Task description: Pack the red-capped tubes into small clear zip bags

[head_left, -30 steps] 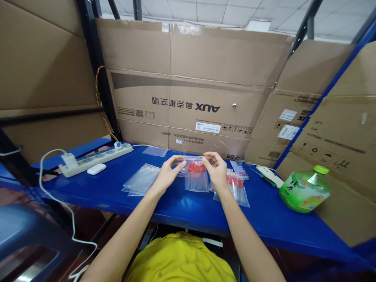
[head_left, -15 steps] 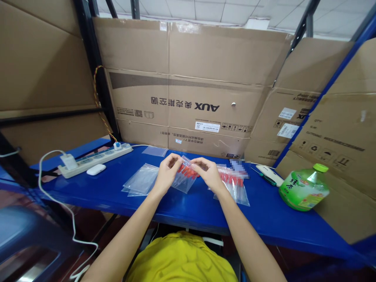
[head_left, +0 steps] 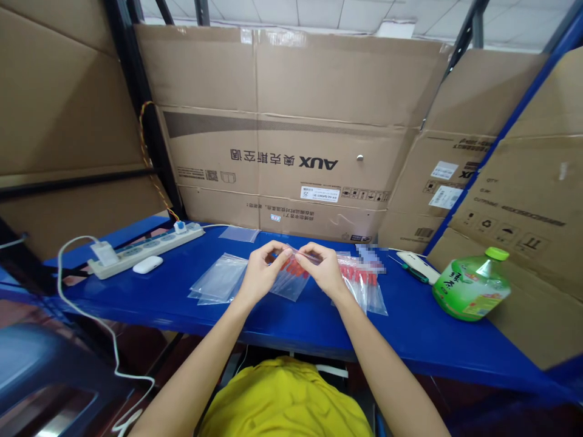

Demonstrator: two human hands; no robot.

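Between my hands is a clear zip bag [head_left: 291, 286] with small red pieces inside, held by its top edge over the blue table. My left hand [head_left: 268, 267] pinches the top edge on one side, thumb against fingers. On the other side my right hand [head_left: 319, 267] has its thumb and fingertips closed on the same edge. Several flat clear bags [head_left: 219, 278] lie left of my left hand. Bags with red pieces [head_left: 362, 278] lie in a pile beside my right wrist. What exactly the red pieces are, I cannot make out.
A power strip [head_left: 146, 249] with a white plug and a white case [head_left: 148, 264] are at the left. At the right stand a green bottle [head_left: 471, 285] and, beside it, a white device [head_left: 416, 267]. Cardboard panels [head_left: 291, 91] wall the blue table [head_left: 291, 331].
My hands have drawn a little closer together along the bag's top edge, with both thumbs nearer its middle. The camera view has shifted slightly.
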